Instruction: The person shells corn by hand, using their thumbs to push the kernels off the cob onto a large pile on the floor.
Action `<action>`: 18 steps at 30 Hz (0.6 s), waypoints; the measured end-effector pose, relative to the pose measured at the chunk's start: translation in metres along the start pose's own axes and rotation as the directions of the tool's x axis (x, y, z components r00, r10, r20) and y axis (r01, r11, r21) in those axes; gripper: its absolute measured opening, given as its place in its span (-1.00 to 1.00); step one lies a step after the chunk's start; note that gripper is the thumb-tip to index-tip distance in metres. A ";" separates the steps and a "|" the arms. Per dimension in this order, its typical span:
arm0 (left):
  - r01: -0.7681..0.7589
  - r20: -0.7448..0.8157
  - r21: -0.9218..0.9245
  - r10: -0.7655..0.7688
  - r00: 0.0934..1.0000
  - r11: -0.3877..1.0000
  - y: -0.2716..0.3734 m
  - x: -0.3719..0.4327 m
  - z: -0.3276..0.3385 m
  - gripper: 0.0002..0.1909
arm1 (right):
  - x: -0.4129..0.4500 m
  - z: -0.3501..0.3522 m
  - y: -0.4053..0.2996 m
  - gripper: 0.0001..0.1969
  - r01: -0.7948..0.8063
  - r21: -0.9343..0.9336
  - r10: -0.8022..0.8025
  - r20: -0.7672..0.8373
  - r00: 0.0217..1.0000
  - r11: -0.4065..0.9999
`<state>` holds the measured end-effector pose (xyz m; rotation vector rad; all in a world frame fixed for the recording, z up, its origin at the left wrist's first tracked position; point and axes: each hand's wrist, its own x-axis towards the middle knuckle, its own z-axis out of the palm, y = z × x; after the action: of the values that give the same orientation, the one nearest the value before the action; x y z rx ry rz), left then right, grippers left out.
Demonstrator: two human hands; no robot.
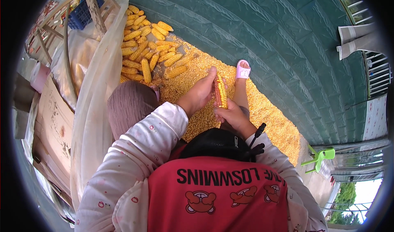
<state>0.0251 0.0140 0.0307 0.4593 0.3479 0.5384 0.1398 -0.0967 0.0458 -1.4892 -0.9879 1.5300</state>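
Observation:
Between my hands is an ear of corn point(222, 93), held roughly lengthwise away from me. Rows of yellow kernels cover its right side, while the left side shows reddish bare cob. My left hand point(200, 92) grips it near the far end, thumb pointing along it. Around the near end my right hand point(234, 116) is closed, the thumb lying across the cob. Some fingers of both hands are hidden behind the ear. Below them spreads a thick layer of loose corn kernels point(271, 118), reaching between and beyond my legs.
Whole ears of corn point(138, 52) lie heaped at the far left. Beside them hangs a translucent plastic sheet point(95, 87), near a wooden frame point(95, 13) and a blue crate point(84, 13). A green sheeted wall point(264, 29) borders the kernels. A green chair point(320, 158) stands right.

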 end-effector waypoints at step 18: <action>-0.065 -0.042 0.550 0.106 0.993 0.833 -0.002 0.008 -0.008 -0.53 | -0.003 0.004 -0.005 -0.80 0.038 -0.107 -0.042 -0.036 0.998 0.994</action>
<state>0.0287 0.0200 0.0213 1.0203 0.5570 0.5400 0.1355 -0.0973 0.0512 -1.5572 -1.0850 1.4352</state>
